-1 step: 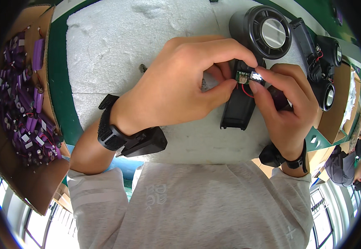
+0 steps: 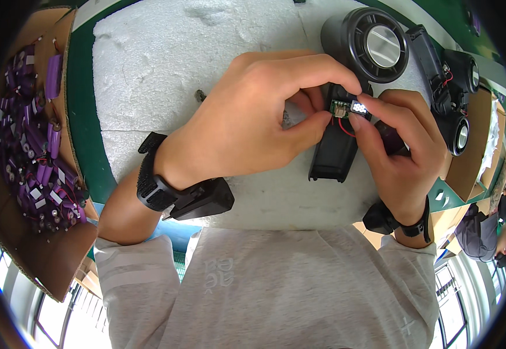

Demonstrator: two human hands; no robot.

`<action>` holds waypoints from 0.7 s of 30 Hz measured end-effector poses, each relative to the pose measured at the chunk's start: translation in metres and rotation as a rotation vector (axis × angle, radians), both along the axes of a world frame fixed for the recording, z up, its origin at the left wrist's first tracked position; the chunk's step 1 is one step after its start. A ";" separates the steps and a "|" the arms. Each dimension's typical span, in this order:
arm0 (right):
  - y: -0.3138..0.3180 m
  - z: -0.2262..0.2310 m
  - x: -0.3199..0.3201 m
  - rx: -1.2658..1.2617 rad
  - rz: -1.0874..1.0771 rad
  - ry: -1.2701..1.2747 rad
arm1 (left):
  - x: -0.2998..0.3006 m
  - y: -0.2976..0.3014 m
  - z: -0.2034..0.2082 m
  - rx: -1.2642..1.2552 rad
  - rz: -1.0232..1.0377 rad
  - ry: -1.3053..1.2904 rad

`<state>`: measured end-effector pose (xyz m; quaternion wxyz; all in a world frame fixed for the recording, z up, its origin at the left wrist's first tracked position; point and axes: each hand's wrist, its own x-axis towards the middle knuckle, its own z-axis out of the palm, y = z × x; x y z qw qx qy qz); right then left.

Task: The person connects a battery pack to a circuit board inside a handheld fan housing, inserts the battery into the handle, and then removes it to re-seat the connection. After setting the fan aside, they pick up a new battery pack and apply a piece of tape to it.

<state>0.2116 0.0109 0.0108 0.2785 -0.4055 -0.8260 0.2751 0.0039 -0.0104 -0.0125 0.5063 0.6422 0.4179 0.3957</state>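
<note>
Between both hands is a small green circuit board (image 2: 339,109) with a metal connector and a lit white display (image 2: 359,107) at its right end. My left hand (image 2: 247,116) is closed, thumb and index finger at the board's left and upper edges. The thumb and index finger of my right hand (image 2: 410,145) pinch the display end. A red wire (image 2: 346,129) curves below the board. Beneath lies the black handle (image 2: 332,154) of a handheld fan, its round head (image 2: 364,45) above. Something dark purple, perhaps a battery (image 2: 391,138), is partly hidden by my right hand.
White foam (image 2: 154,64) covers the green table. At left, a cardboard box (image 2: 61,256) holds many purple battery cells (image 2: 32,139) with wires. More black fan parts (image 2: 461,72) lie at right, beside another cardboard box (image 2: 468,157). A person (image 2: 480,232) is at the far right.
</note>
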 end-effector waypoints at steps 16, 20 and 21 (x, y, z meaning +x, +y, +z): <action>-0.001 -0.002 -0.001 0.065 -0.018 -0.011 | 0.000 0.000 -0.003 -0.010 -0.001 0.004; -0.001 -0.001 -0.002 0.063 -0.017 -0.011 | -0.001 0.000 -0.004 0.001 -0.004 0.026; -0.002 -0.001 -0.002 0.053 -0.020 -0.013 | -0.001 0.000 -0.004 0.001 -0.004 0.025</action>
